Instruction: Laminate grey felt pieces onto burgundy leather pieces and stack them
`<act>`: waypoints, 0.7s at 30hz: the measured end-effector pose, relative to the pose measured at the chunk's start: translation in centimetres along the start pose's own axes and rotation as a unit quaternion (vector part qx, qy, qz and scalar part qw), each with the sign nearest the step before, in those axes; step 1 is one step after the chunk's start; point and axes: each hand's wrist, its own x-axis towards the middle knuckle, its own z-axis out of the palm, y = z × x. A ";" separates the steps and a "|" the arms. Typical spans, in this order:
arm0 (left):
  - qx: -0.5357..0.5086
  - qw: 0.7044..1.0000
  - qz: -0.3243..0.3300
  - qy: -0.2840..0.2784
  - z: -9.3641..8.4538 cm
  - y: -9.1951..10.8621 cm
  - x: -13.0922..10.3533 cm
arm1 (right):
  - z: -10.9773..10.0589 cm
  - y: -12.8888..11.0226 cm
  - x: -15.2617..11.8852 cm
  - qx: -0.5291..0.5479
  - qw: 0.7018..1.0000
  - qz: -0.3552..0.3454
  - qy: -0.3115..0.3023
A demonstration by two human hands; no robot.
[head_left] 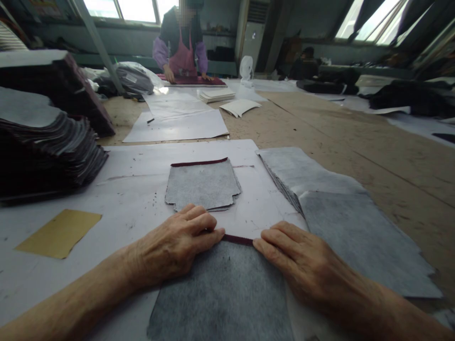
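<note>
A grey-backed fabric piece [223,293] lies flat in front of me, its far edge turned over into a narrow maroon strip [239,240]. My left hand [181,241] is closed at the left end of this fold, thumb and bent fingers pressed together on it. At the fold's right end my right hand [298,260] grips in the same way, fingers curled. What lies under the fingers is hidden. Just beyond my left hand rests a small pile of grey fabric pieces [202,184] with a maroon folded edge on top and notched corners.
To the right lies a stack of larger grey fabric pieces [355,237]. Tall stacks of dark cut fabric [53,151] stand at the left, near a tan card [60,233]. White sheets [177,125] lie farther off. Across the table, a person in a pink apron [181,54] handles maroon fabric.
</note>
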 end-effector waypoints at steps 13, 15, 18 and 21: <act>0.008 0.999 0.010 0.032 0.1 0.1 0.0 | -0.2 -0.1 -2.0 0.007 0.998 0.054 0.025; 0.006 1.000 0.011 0.027 0.1 0.1 0.0 | -0.1 -0.2 -2.1 0.032 0.995 0.088 0.030; 0.007 1.000 0.011 0.017 0.1 0.1 0.1 | 0.0 -0.4 -2.1 0.033 0.992 0.116 0.042; 0.008 0.999 0.017 0.026 0.1 0.1 0.2 | 0.1 -0.5 -2.0 0.012 0.990 0.131 0.059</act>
